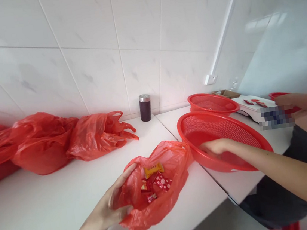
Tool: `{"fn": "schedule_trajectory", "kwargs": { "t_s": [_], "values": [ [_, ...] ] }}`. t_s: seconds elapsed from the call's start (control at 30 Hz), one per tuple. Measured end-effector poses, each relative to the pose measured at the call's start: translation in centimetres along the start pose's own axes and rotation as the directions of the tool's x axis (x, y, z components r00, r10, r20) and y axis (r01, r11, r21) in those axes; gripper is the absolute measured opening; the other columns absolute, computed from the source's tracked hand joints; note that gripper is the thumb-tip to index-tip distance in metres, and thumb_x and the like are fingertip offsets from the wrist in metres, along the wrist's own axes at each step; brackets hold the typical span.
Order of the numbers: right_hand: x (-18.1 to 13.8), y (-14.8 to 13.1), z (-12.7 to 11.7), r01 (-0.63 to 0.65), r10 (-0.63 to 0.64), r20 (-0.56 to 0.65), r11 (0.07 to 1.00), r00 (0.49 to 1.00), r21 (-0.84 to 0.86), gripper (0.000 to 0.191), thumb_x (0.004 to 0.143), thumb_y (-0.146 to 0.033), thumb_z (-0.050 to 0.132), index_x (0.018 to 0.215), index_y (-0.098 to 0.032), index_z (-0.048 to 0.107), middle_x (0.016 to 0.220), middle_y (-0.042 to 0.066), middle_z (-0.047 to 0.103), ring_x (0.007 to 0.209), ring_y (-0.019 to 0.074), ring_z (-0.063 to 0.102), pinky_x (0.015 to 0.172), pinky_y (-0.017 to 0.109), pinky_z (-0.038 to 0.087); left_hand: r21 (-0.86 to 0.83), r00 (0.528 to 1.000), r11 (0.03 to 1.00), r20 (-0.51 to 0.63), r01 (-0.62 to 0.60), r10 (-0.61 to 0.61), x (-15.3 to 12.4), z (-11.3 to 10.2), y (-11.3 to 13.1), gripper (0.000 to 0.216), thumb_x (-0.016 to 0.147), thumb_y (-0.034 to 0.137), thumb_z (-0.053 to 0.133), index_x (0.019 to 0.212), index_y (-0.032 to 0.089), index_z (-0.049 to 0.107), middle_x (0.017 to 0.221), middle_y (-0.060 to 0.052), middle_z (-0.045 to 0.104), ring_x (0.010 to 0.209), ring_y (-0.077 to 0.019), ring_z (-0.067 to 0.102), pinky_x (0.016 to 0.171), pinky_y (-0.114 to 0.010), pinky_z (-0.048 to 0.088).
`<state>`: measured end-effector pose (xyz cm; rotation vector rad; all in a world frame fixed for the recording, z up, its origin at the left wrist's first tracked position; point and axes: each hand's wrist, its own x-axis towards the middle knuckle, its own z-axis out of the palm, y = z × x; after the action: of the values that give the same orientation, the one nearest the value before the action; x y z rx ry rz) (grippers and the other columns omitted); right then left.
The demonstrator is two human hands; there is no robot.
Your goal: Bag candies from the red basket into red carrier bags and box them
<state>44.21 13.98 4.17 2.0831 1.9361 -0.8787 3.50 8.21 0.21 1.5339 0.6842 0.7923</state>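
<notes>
In the head view, grips the left side of a red bag (155,214) with the left hand (112,203), keeping thumb and fingers spread apart along the edge and pressed on the plastic. Holds the mouth of the bag wide over the near part of a white table (54,199), with its right end close up to a large red basket (246,129). Can see inside the bag a yellow packet (153,170), a red packet with white dots (162,182) below it, and a small packet (151,197) nearer the front. Reaches with the right hand (215,146) into the large basket. Cannot tell the state of the right fingers, hidden down inside.

Behind, can see a smaller red basket (193,106), and, to the left of both baskets, a dark tumbler (145,110) standing upright near the tiled wall (91,74). Farther left, can see bunched red bags (97,137) lying side by side. At the far right, can make out another person's hand (284,100).
</notes>
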Motion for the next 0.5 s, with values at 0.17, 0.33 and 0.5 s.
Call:
{"fn": "schedule_trajectory", "kwargs": {
  "t_s": [0.17,0.33,0.5],
  "values": [
    [-2.3,-4.0,-3.2,0.373,-0.270,-0.351,0.889,0.896,0.267,0.016,0.085,-0.025,0.053,0.101,-0.020,0.055,0.083,0.002,0.064,0.067,0.0128,0.063,0.064,0.026,0.052,0.020,0.999,1.000,-0.038,0.023,-0.022,0.0,-0.2,-0.2,0.078,0.075,0.044,0.068,0.145,0.037,0.035,0.160,0.002,0.018,0.145,-0.0351,0.012,0.115,-0.052,0.018],
    [-5.5,-10.8,-1.3,0.678,-0.578,-0.360,0.668,0.732,0.306,0.034,0.085,-0.035,0.060,0.116,-0.022,0.056,0.100,0.005,0.067,0.091,0.0162,0.065,0.079,0.030,0.053,0.015,0.997,0.998,-0.052,0.060,-0.059,0.2,0.0,-0.4,0.081,0.072,0.043,0.072,0.144,0.041,0.035,0.160,0.005,0.016,0.144,-0.0355,0.016,0.114,-0.049,0.025],
    [-6.1,-12.4,0.3,0.711,-0.650,-0.422,0.703,0.631,-0.020,0.031,0.088,-0.035,0.057,0.119,-0.029,0.059,0.127,0.002,0.058,0.112,0.0173,0.057,0.093,0.031,0.046,0.011,0.996,0.999,-0.075,0.050,-0.049,0.2,0.2,-0.2,0.081,0.072,0.041,0.071,0.144,0.040,0.034,0.159,0.003,0.019,0.142,-0.0364,0.021,0.112,-0.050,0.028]
  ]
}}
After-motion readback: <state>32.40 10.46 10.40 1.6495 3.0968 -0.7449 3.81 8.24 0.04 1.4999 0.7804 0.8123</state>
